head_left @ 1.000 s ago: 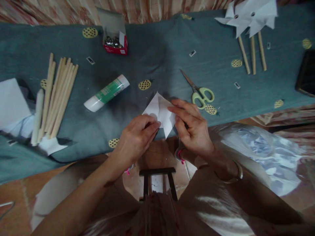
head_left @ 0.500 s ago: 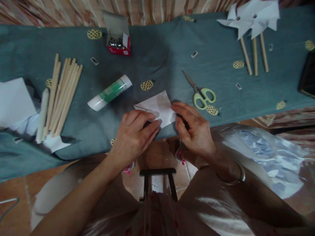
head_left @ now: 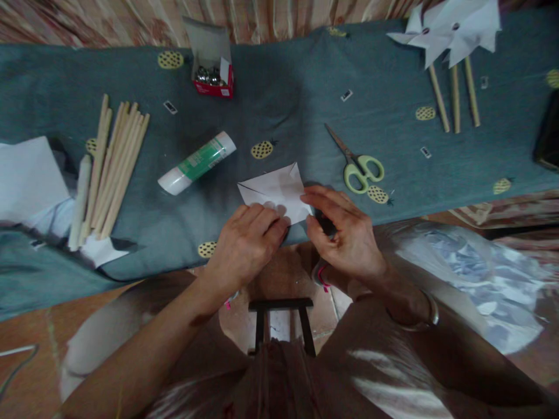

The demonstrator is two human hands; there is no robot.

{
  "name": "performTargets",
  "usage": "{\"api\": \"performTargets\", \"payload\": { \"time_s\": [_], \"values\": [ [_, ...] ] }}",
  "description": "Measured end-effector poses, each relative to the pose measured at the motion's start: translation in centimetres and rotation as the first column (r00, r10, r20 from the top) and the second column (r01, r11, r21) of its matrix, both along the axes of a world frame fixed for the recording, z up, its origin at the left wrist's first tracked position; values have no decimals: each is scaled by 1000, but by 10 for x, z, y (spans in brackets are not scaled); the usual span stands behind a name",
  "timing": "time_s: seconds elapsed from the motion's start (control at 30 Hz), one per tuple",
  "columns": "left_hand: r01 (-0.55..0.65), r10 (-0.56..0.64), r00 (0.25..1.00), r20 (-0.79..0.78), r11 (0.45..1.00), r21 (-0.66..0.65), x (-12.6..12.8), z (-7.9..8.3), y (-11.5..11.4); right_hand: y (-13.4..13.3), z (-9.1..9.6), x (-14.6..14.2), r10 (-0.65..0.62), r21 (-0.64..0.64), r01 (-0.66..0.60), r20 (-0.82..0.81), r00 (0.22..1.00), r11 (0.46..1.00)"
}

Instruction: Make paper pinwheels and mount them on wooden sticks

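Note:
A small folded white paper [head_left: 277, 189], with crease lines running in from its corners, lies at the table's near edge in front of me. My left hand [head_left: 247, 238] has its fingers curled and pressed together on the paper's near left side, thumb along the near edge. At the right corner, my right hand [head_left: 347, 227] holds the paper between thumb and fingertips. Just right of the paper lie scissors [head_left: 356, 166] with green handles, blades pointing away. To the left rests a white and green glue stick [head_left: 196, 163].
Several wooden sticks [head_left: 116, 169] and white paper sheets [head_left: 30, 180] lie at the left. An open red box [head_left: 213, 84] of shiny small pieces stands at the back. White paper pinwheels [head_left: 458, 32] lie far right, near a dark object [head_left: 549, 137] at the edge.
My left hand has slid slightly toward me along the paper, its fingers more curled, baring more of the left side. My right hand stays at the right corner, fingertips slightly lower.

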State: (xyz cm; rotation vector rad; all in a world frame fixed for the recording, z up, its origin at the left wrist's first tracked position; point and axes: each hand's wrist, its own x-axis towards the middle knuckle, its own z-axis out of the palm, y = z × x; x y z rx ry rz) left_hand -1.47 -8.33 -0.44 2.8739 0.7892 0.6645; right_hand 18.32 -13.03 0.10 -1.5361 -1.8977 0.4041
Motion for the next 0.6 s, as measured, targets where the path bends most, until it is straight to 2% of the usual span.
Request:
{"api": "performTargets", "payload": {
  "time_s": [0.23, 0.47, 0.6],
  "values": [
    [-7, 7, 1000, -28, 1000, 0, -2, 6, -1, -1, 3, 8, 89, -63, -89, -3, 996, 994],
    [43, -43, 999, -10, 999, -12, -8, 9, -3, 2, 3, 17, 145, -159, -177, -198, 969, 971],
    [63, -63, 998, 1, 998, -23, -9, 8, -5, 3, 1, 16, 141, -190, -193, -257, 956, 963]
  ]
}}
